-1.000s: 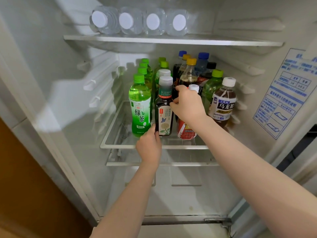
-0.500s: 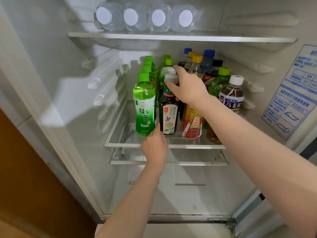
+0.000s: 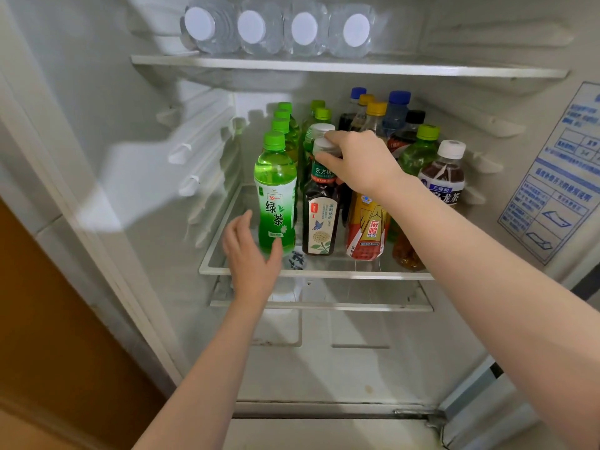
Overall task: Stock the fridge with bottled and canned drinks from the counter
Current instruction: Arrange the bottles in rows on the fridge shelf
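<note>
Inside the open fridge, the middle glass shelf (image 3: pixel 324 273) holds many upright drink bottles. At its front stand a green tea bottle (image 3: pixel 276 190), a dark jasmine tea bottle (image 3: pixel 319 222), a yellow-and-red energy drink bottle (image 3: pixel 368 228) and an oolong tea bottle (image 3: pixel 443 183). My right hand (image 3: pixel 357 164) grips the white cap and neck of the dark tea bottle from above. My left hand (image 3: pixel 251 254) is spread open at the base of the green tea bottle, its thumb against the bottle's lower front.
Several water bottles (image 3: pixel 276 27) lie on the top shelf (image 3: pixel 324 64), caps facing me. Rows of green, yellow and blue capped bottles fill the back of the middle shelf. The shelf's left strip is bare glass. A blue instruction sticker (image 3: pixel 558 177) is on the right wall.
My right hand moved from the energy drink's cap to the dark tea bottle's cap. My left hand left the dark bottle's base and shifted left to the green tea bottle's base.
</note>
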Demonstrator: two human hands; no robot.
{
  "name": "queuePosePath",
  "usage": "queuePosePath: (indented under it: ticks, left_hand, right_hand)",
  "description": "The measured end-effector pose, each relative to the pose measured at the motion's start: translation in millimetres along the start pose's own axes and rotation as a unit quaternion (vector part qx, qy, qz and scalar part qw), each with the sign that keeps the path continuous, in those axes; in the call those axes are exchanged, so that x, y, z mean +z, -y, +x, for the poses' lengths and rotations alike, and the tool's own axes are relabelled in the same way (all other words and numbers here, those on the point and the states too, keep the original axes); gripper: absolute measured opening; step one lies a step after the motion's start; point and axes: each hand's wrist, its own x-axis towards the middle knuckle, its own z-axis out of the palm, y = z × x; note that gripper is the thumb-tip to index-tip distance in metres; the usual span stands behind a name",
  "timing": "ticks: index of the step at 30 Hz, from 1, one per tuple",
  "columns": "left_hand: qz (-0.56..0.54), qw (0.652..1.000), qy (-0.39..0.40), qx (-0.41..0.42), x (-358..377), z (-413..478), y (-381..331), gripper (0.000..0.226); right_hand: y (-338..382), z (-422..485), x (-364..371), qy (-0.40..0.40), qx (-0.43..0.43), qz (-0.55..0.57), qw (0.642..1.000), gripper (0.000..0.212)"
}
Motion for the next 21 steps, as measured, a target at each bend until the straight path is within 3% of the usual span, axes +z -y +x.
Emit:
queuePosePath:
  ticks: [5, 9, 11, 13, 15, 17, 19, 21]
  left_hand:
    - [-0.014, 0.993, 0.114, -0.022, -1, 8, 5, 0.088]
    - [-0.002, 0.990, 0.139, -0.008, -4, 10, 5, 0.073]
    - [0.008, 0.991, 0.137, 0.001, -5, 9, 4, 0.067]
    - [0.013, 0.992, 0.128, 0.003, -5, 9, 2, 0.063]
    - [0.017, 0.993, 0.119, 0.000, -3, 8, 1, 0.062]
    - [0.025, 0.993, 0.117, -0.006, -2, 8, 1, 0.062]
    - [0.033, 0.993, 0.116, -0.010, -2, 7, 2, 0.064]
    - [0.030, 0.993, 0.116, -0.005, -2, 7, 2, 0.063]
  right_hand:
    - [-1, 0, -1, 0.004, 0.007, 0.019, 1.000, 0.035]
    - [1, -4, 1, -0.008, 0.041, 0.053, 0.998, 0.051]
    - [-1, -13, -1, -0.055, 0.064, 0.101, 0.991, 0.057]
    - [-7, -28, -6, -0.153, 0.086, 0.216, 0.961, 0.046]
    - [-16, -50, -8, -0.282, 0.116, 0.319, 0.897, 0.033]
    - [-22, -79, 0, -0.407, 0.143, 0.329, 0.840, 0.024]
    - [-26, -106, 18, -0.448, 0.188, 0.298, 0.822, 0.019]
    - [-32, -127, 39, -0.422, 0.258, 0.264, 0.828, 0.024]
